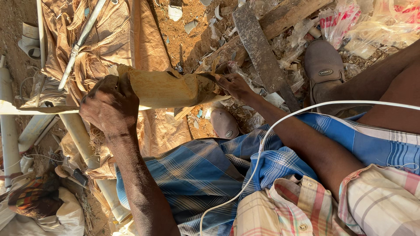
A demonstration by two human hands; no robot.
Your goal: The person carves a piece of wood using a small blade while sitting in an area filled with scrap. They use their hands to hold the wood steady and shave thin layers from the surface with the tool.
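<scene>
- Head view looked down on a seated person working a pale, yellowish piece of wood [168, 89], which lay crosswise in front of them, its long axis running from one hand to the other.
- Left hand [110, 105] was closed around the wood's left end, knuckles up, gripping it firmly.
- Right hand [236, 85] sat at the opposite, ragged end, fingers curled shut; a dark blade [209, 77] seemed to project from it into the wood, though its handle could not be made out.
- Both hands were touching the wood, one at each end, so neither was nearer.
- A long rusty flat bar [262, 54] lay on the ground just beyond the right hand, beside a brown shoe [324, 67].
- White pipes [8, 126] lay well apart at the left.
</scene>
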